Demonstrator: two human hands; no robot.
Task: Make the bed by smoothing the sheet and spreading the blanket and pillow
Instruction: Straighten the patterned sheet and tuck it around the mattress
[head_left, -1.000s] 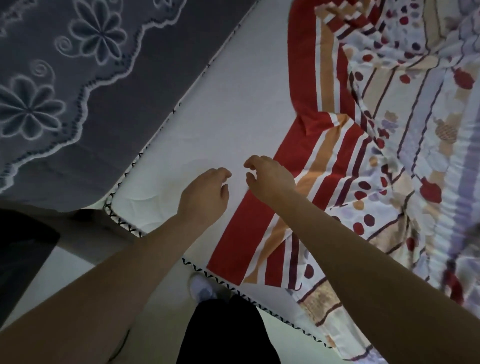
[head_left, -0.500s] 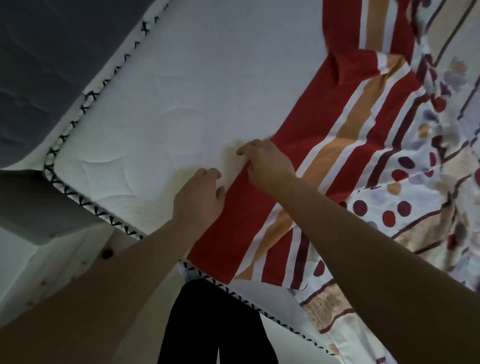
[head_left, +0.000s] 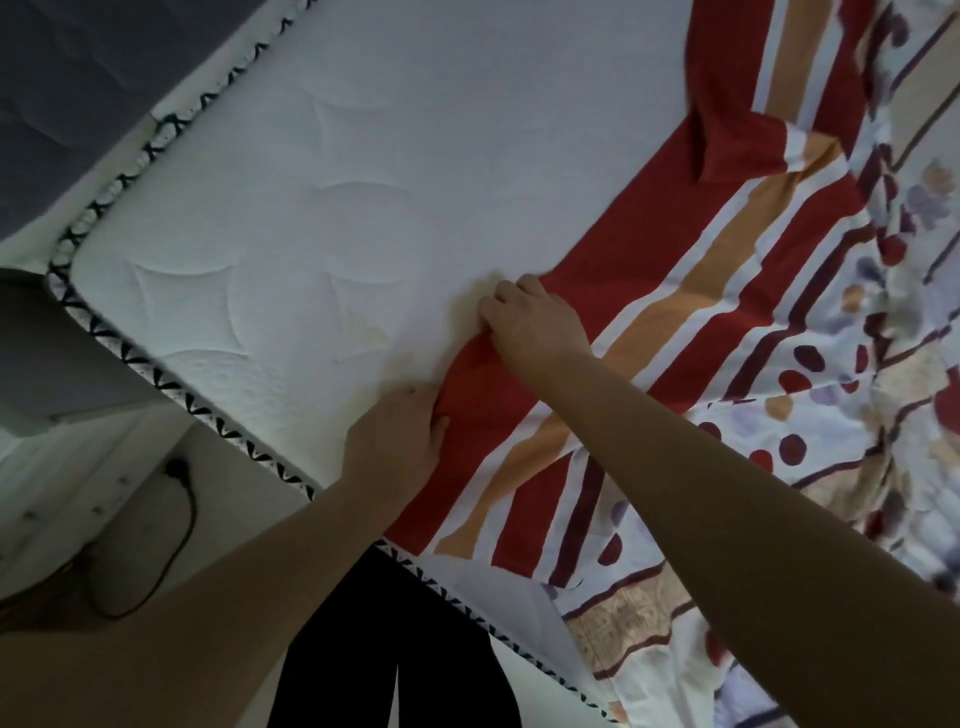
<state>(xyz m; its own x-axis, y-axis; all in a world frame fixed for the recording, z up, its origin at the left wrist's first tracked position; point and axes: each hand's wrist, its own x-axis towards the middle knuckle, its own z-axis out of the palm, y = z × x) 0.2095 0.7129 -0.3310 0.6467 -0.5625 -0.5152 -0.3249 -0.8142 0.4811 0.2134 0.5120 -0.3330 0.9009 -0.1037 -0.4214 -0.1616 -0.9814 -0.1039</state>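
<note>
Two hands hold the red edge of the sheet (head_left: 675, 322): left hand (head_left: 397, 441) and right hand (head_left: 535, 319) each have the grip closed, fingers curled into the fabric. The sheet lies wrinkled across the right part of the mattress (head_left: 311, 208).

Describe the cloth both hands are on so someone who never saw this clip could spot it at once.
Start from the bare white quilted mattress that fills the view's middle. Over its right side lies the sheet, its edge gripped by the left hand and the right hand. It alone is printed: a broad red border with orange and white stripes, then dots.
</note>
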